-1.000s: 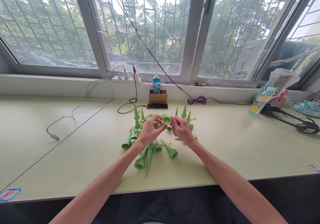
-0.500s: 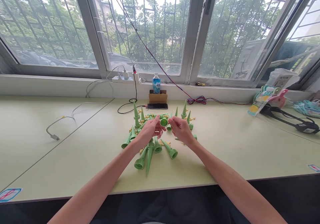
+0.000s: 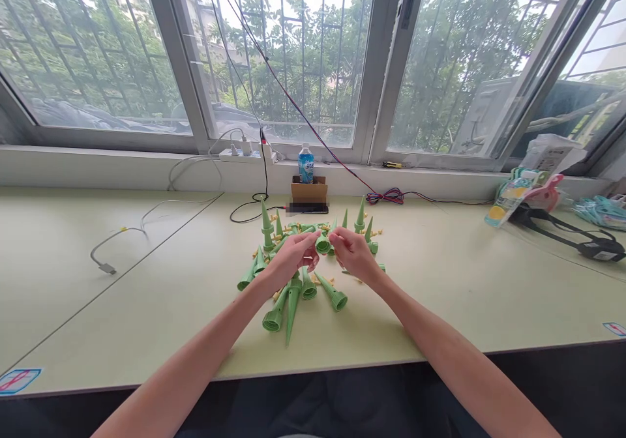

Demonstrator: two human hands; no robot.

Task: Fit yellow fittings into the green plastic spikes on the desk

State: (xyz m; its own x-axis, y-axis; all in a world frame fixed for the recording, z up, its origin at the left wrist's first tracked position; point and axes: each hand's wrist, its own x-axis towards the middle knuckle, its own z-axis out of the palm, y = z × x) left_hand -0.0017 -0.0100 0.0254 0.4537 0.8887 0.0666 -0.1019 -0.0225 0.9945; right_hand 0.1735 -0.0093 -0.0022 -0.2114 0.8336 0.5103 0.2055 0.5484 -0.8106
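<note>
Between my hands a green plastic watering spike (image 3: 323, 244) is raised above the pile, its round threaded open end facing me. My left hand (image 3: 299, 251) is closed on it from the left, thumb on top. Fingers pinched, my right hand (image 3: 351, 250) is at the spike's right side; whatever is in that pinch is too small to make out. Below and around lie more green spikes, among them one pointing towards me (image 3: 292, 304) and one on its side (image 3: 333, 294). Small yellow valve pieces (image 3: 325, 281) are scattered between them. Several spikes, such as a tall one (image 3: 360, 216), stand upright behind.
Behind the pile are a phone (image 3: 313, 208), a cardboard box (image 3: 309, 190) and a blue-labelled bottle (image 3: 306, 164). Cables (image 3: 385, 195) run along the window side. A black strap (image 3: 557, 228) and packaged items (image 3: 518, 190) lie far right. The table's front edge (image 3: 323, 371) is near me.
The held spike has tipped and shifted slightly down and right, so its open end faces lower. Both hands stay nearly in place; the left fingers have turned a little.
</note>
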